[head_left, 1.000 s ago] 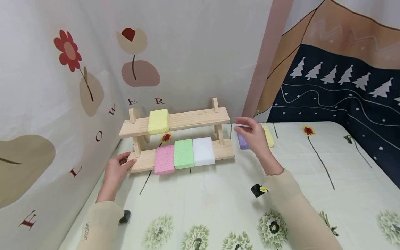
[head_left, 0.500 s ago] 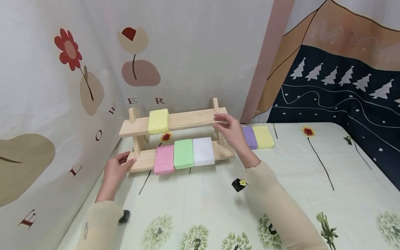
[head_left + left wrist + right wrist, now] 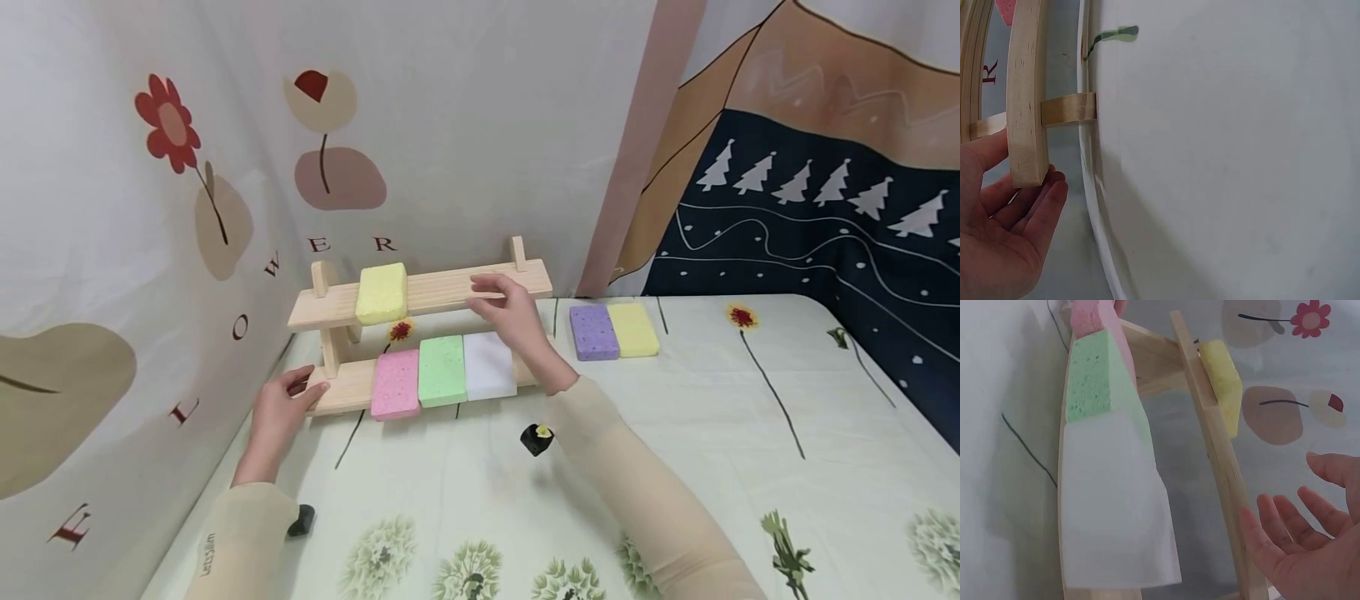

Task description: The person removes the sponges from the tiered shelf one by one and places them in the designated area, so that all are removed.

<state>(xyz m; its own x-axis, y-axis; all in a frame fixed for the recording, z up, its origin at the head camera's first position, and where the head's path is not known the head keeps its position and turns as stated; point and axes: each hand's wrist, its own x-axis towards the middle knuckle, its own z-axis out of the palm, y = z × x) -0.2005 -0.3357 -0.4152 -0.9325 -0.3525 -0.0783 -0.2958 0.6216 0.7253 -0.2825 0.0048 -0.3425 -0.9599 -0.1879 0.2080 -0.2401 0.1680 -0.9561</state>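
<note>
While the left grip (image 3: 279, 410) pinches one lower end of the wooden shelf (image 3: 442, 290) on the bench (image 3: 465, 475), the right grip (image 3: 514, 317), half-spread and empty, hangs by the upper plank (image 3: 534, 275); a careless leftward sweep (I'd guess) could knock off the yellow sponge (image 3: 382, 293) there.

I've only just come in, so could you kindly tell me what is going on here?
A person's left hand grips the lower shelf of a wooden rack, while the empty right hand is near the upper shelf. One yellow sponge sits up there; a pink sponge, green sponge and white block sit side by side below. A purple sponge and second yellow sponge lie on the table.
</note>
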